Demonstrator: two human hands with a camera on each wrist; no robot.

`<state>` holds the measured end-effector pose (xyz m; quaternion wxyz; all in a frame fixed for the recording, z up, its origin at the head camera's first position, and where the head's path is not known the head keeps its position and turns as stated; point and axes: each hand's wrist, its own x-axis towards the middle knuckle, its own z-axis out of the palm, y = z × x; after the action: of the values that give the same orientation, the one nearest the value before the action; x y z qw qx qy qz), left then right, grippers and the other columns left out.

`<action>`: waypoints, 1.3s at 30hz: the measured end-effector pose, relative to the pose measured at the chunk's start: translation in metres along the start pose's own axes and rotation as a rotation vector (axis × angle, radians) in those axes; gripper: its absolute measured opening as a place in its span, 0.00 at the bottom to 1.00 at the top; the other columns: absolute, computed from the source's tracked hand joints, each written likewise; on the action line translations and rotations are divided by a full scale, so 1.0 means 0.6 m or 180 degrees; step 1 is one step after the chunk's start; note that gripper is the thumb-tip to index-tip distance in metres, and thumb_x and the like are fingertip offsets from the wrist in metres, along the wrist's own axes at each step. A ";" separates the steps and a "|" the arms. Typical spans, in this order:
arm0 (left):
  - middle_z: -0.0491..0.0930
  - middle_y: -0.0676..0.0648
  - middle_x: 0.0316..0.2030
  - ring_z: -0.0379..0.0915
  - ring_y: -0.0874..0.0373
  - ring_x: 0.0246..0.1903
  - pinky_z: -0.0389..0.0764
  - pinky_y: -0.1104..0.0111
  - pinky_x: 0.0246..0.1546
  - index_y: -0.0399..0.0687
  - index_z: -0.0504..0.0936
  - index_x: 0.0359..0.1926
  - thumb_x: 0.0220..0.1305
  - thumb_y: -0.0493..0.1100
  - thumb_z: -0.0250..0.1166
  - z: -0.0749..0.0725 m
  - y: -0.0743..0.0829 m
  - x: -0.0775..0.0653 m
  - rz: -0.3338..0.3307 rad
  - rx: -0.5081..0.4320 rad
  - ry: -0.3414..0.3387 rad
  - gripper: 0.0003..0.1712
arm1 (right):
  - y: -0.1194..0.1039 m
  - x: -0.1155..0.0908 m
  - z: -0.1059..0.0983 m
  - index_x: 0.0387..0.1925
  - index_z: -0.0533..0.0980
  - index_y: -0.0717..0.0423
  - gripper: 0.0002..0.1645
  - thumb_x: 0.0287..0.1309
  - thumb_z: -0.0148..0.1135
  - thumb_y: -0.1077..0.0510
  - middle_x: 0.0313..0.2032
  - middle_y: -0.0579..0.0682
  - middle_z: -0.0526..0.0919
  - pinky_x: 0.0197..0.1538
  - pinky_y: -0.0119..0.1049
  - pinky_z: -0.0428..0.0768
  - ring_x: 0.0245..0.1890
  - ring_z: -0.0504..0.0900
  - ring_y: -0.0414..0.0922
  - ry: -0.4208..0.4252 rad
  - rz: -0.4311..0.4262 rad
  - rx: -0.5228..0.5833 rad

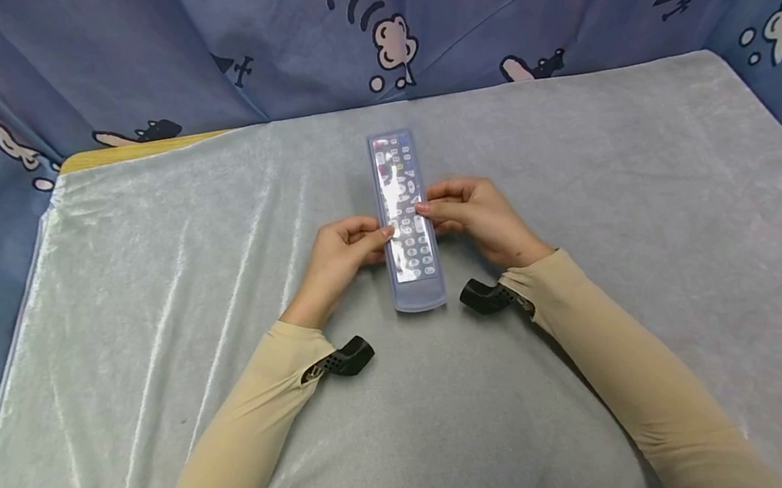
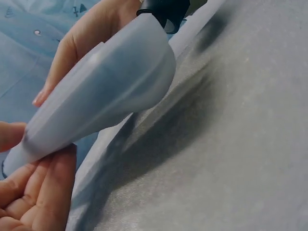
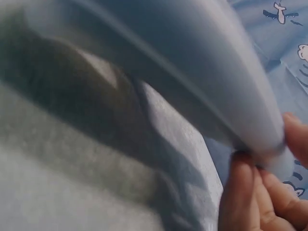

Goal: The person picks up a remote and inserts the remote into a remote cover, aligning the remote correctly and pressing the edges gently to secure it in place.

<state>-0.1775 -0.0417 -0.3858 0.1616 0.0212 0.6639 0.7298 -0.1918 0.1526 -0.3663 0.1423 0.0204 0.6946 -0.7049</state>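
Observation:
A remote control (image 1: 412, 262) in a translucent pale sleeve is held lengthwise in front of the person, its buttons facing up. The left hand (image 1: 343, 258) pinches its left edge, thumb on the front and fingers beneath. On the opposite edge, slightly higher up, the right hand (image 1: 475, 214) grips it the same way. In the left wrist view the remote control (image 2: 101, 82) is raised off the cloth, its shadow falling below. From the right wrist, the remote control (image 3: 192, 57) shows its smooth underside, with the right hand's fingers (image 3: 240, 187) at its far part.
A grey velvety cloth (image 1: 614, 160) covers the table, with long creases on the left. A yellow table edge (image 1: 142, 150) shows at the back left. Blue printed curtains (image 1: 298, 30) hang around it. Black wrist cameras (image 1: 349, 357) stick out from both beige sleeves (image 1: 241, 460).

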 end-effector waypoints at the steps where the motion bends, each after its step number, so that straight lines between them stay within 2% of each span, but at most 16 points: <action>1: 0.81 0.45 0.29 0.79 0.61 0.27 0.82 0.65 0.38 0.23 0.77 0.40 0.61 0.31 0.61 0.000 0.000 0.000 -0.0044 0.0019 -0.0016 0.11 | 0.001 0.001 0.000 0.44 0.73 0.73 0.14 0.57 0.61 0.68 0.29 0.47 0.81 0.34 0.31 0.82 0.27 0.80 0.39 -0.0002 0.0040 -0.0069; 5: 0.82 0.43 0.30 0.79 0.61 0.25 0.83 0.65 0.37 0.25 0.78 0.40 0.61 0.33 0.63 -0.002 0.000 0.001 -0.0232 0.0287 -0.0077 0.11 | 0.005 0.004 -0.003 0.43 0.73 0.75 0.15 0.57 0.62 0.68 0.27 0.47 0.80 0.31 0.31 0.82 0.25 0.79 0.38 -0.0062 0.0200 -0.0316; 9: 0.81 0.43 0.29 0.77 0.62 0.22 0.83 0.67 0.33 0.27 0.79 0.38 0.60 0.36 0.65 -0.003 0.003 0.002 -0.0355 0.0778 -0.0112 0.11 | 0.011 0.007 -0.005 0.42 0.72 0.78 0.16 0.57 0.62 0.68 0.25 0.46 0.80 0.29 0.30 0.82 0.22 0.79 0.37 -0.0139 0.0282 -0.0419; 16: 0.84 0.42 0.27 0.77 0.63 0.20 0.82 0.71 0.28 0.34 0.81 0.35 0.58 0.42 0.68 -0.004 0.008 0.003 -0.0349 0.1571 -0.0047 0.13 | 0.016 0.009 -0.007 0.42 0.73 0.78 0.17 0.56 0.63 0.67 0.24 0.46 0.80 0.27 0.29 0.81 0.21 0.78 0.37 -0.0127 0.0289 -0.0559; 19: 0.84 0.43 0.26 0.77 0.63 0.20 0.81 0.71 0.26 0.36 0.81 0.34 0.58 0.44 0.68 -0.004 0.010 0.003 -0.0357 0.1753 -0.0013 0.13 | 0.018 0.010 -0.006 0.41 0.74 0.77 0.16 0.55 0.65 0.66 0.23 0.46 0.80 0.27 0.29 0.81 0.20 0.77 0.38 -0.0085 0.0284 -0.0656; 25: 0.83 0.45 0.23 0.76 0.63 0.19 0.80 0.72 0.24 0.37 0.80 0.32 0.58 0.45 0.69 -0.006 0.009 0.002 -0.0350 0.1911 0.0024 0.14 | 0.019 0.009 -0.003 0.39 0.76 0.74 0.16 0.53 0.66 0.65 0.23 0.46 0.80 0.26 0.30 0.81 0.18 0.76 0.38 -0.0019 0.0242 -0.0893; 39: 0.83 0.44 0.23 0.76 0.64 0.18 0.82 0.71 0.25 0.36 0.80 0.32 0.57 0.43 0.70 -0.008 0.006 0.000 -0.0359 0.1710 0.0001 0.13 | 0.017 0.007 0.000 0.40 0.76 0.74 0.16 0.53 0.67 0.65 0.23 0.48 0.82 0.27 0.31 0.81 0.19 0.77 0.40 -0.0016 0.0281 -0.0985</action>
<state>-0.1794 -0.0468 -0.3827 0.1905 0.0261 0.8339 0.5174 -0.1936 0.1518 -0.3772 0.1763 0.0271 0.7929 -0.5826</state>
